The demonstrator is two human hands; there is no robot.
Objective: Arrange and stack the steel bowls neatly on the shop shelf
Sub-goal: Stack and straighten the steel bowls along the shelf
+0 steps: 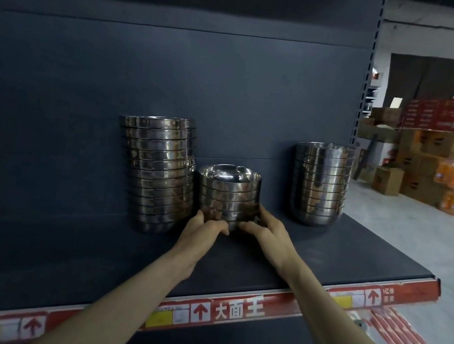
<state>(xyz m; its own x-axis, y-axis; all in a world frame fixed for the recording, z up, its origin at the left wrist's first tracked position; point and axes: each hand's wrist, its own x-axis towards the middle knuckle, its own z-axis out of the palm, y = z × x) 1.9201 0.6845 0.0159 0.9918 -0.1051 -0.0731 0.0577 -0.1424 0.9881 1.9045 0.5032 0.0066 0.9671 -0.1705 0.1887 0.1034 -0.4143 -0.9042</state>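
head cam view, looks like we're maybe two thirds done with this one. three piles of steel bowls sit along the back edge of the shelf (325, 252): a tall stack (155, 173) left of the middle, leaning a little against the back panel (148, 58), a right stack (320, 182) near the back right corner that looks pretty straight, and a short stack (228, 195) between them, right beside the tall one (can't tell if they touch). the left hand (206, 227) and right hand (264, 229) both cup the short stack at its base, fingers curled round the bottom bowl from either side, thumbs at the front.

my guess at what's left: square up the tall one, and maybe close the big gap over to the right stack.

bowls are polished steel, mirror shiny, round bottomed with rolled rims, nested tight so you only see bands of rim. slippery and clattery i'd bet. shelf is matte dark grey metal with a red price strip (229, 309) on the front edge. cartons (446, 115) stand off behind on the right.
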